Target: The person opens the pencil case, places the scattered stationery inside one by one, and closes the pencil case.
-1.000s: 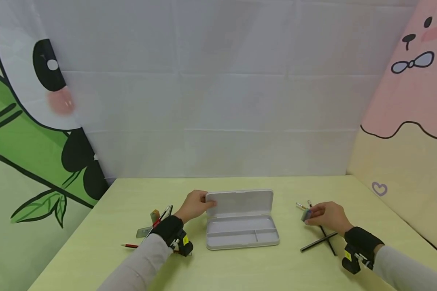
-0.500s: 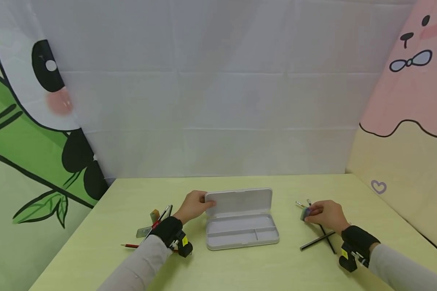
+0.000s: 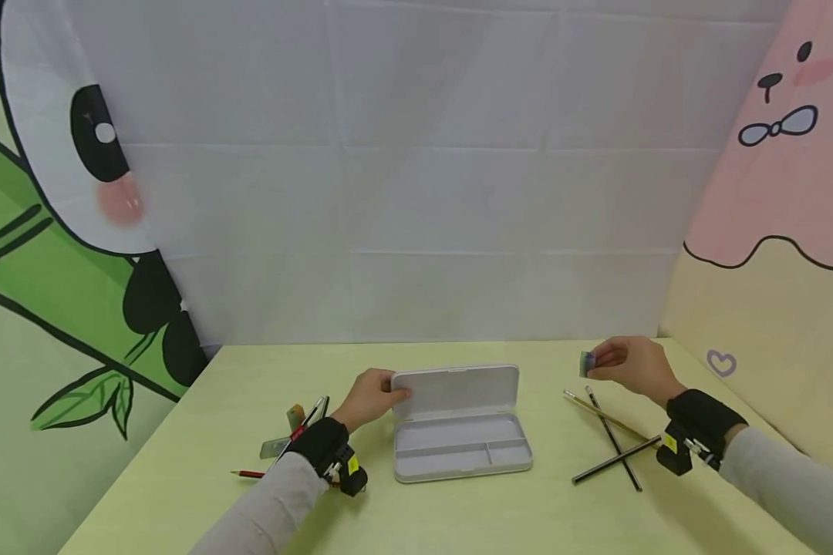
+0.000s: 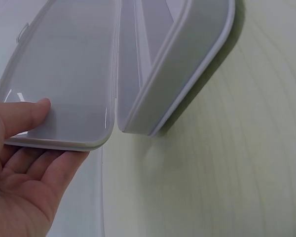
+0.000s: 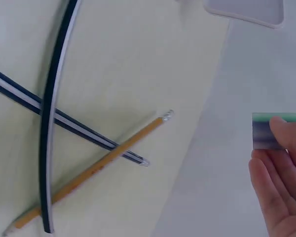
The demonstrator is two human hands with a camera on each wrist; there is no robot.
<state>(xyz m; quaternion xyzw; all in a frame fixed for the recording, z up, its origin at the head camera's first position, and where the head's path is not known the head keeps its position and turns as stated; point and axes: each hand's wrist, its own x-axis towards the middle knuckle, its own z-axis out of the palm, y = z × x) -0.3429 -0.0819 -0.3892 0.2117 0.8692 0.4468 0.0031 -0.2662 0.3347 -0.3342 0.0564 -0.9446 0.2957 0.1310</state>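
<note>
Your arms wear light grey sleeves (image 3: 271,501). Each wrist carries a black band (image 3: 701,412) with a small black camera unit (image 3: 347,470) slung beneath, marked with a yellow sticker and bits of white. Your hands are bare.
</note>
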